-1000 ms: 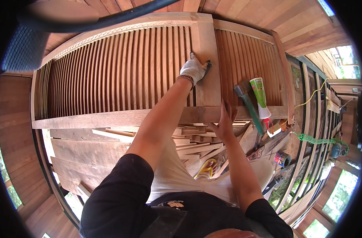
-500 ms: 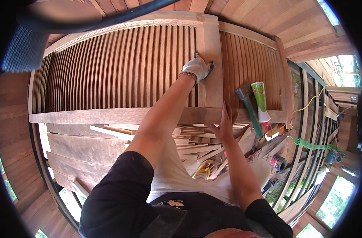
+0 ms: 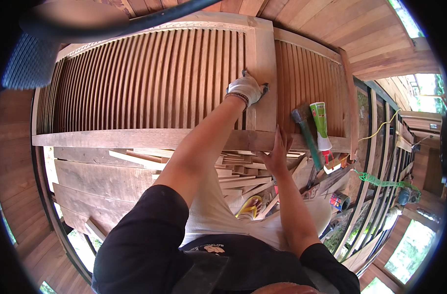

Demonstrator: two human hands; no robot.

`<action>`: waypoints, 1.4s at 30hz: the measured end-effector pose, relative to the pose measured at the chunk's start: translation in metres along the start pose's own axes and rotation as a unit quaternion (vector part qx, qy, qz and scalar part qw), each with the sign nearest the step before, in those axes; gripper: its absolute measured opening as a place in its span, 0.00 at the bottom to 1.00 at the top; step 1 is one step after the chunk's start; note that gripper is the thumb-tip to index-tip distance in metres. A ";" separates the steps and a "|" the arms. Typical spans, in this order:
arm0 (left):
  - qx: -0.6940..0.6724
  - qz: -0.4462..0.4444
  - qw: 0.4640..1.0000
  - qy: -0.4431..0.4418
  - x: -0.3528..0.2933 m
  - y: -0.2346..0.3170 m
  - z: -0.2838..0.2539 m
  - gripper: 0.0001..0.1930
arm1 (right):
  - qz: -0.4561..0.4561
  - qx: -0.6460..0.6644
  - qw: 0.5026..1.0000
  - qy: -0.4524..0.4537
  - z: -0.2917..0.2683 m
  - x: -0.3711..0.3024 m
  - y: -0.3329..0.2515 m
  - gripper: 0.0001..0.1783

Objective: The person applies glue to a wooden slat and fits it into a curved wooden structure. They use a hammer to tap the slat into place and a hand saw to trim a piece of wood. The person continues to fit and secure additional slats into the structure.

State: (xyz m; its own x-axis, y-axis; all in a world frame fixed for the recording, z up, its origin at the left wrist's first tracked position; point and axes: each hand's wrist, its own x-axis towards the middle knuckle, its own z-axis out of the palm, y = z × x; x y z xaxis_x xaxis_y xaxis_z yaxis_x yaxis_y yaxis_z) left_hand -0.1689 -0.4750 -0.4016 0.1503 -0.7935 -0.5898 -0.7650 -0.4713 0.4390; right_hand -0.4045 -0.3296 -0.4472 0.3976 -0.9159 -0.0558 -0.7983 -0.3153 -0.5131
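While the louvred door (image 3: 150,83) lies flat across the upper half of the view, its middle upright (image 3: 262,73) is pressed by the left hand (image 3: 246,88) at about twelve o'clock. That hand is gloved in white, a beaded band is worn at the wrist, and the fingers are laid flat and slightly spread on the wood; nothing is pinched. The right hand (image 3: 275,152), bare, is set at about five o'clock from the left one, its fingers spread and pointed upward against the bottom rail (image 3: 135,138), where the upright meets it. At three o'clock from the right hand, a hammer (image 3: 306,134) and a green-and-white glue bottle (image 3: 321,125) are laid side by side on the right slat panel (image 3: 306,78). Below the rail, loose slats (image 3: 233,171) are piled on planks (image 3: 101,181), and a small can (image 3: 340,201) is seen at four o'clock.
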 end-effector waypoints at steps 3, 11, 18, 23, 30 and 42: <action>-0.010 0.003 1.000 0.011 0.005 -0.005 0.001 0.58 | -0.009 0.004 1.000 0.014 0.003 0.001 -0.001 0.64; -0.015 0.022 1.000 -0.008 -0.002 -0.009 0.000 0.59 | -0.032 0.000 0.999 0.011 0.001 0.005 0.007 0.64; -0.025 0.013 1.000 0.006 0.000 -0.009 0.010 0.57 | -0.080 -0.002 0.996 0.034 0.003 0.005 0.001 0.68; -0.042 0.025 0.999 0.020 0.000 -0.016 0.010 0.55 | -0.057 0.000 0.998 0.005 -0.005 0.010 -0.008 0.69; -0.019 -0.008 1.000 0.022 -0.013 -0.006 0.012 0.44 | -0.036 -0.001 0.998 0.047 0.005 0.007 -0.007 0.71; -0.003 0.014 0.997 0.070 -0.001 -0.023 0.009 0.43 | -0.015 0.010 1.000 0.001 0.002 0.011 -0.020 0.68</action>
State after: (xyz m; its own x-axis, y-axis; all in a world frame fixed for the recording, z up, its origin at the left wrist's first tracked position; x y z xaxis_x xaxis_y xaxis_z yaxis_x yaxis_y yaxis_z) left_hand -0.1576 -0.4597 -0.4172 0.2150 -0.8522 -0.4769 -0.7664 -0.4499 0.4584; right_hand -0.3832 -0.3333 -0.4390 0.4201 -0.9067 -0.0375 -0.7764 -0.3378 -0.5321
